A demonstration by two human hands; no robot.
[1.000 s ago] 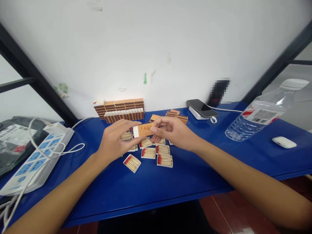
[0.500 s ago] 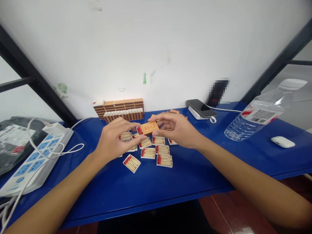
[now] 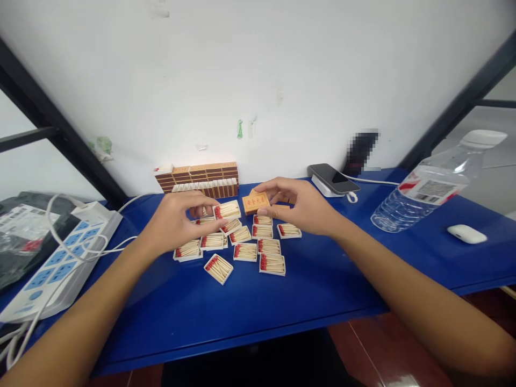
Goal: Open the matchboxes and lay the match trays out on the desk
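Note:
Pinched in my left hand (image 3: pixel 183 217) is a white matchbox tray (image 3: pixel 228 209) full of red-tipped matches, held above other trays. My right hand (image 3: pixel 296 203) grips an orange matchbox sleeve (image 3: pixel 256 202) with red lettering, just right of the tray and apart from it. Below both hands, several filled trays lie on the blue table, among them a tilted one (image 3: pixel 218 269) at the front and another (image 3: pixel 272 264) to its right. More orange sleeves (image 3: pixel 281 209) lie partly hidden behind my right hand.
Stacked matchboxes (image 3: pixel 201 180) stand against the wall. On the left lie a power strip (image 3: pixel 60 263), white cables and a dark plastic bag (image 3: pixel 24 236). At the right are a phone (image 3: pixel 334 178) on a stand, a water bottle (image 3: pixel 435 185) and a white earbud case (image 3: pixel 466 234).
The tray has come fully out of the sleeve. My left hand has drawn it left, while my right hand keeps the sleeve slightly farther right and back.

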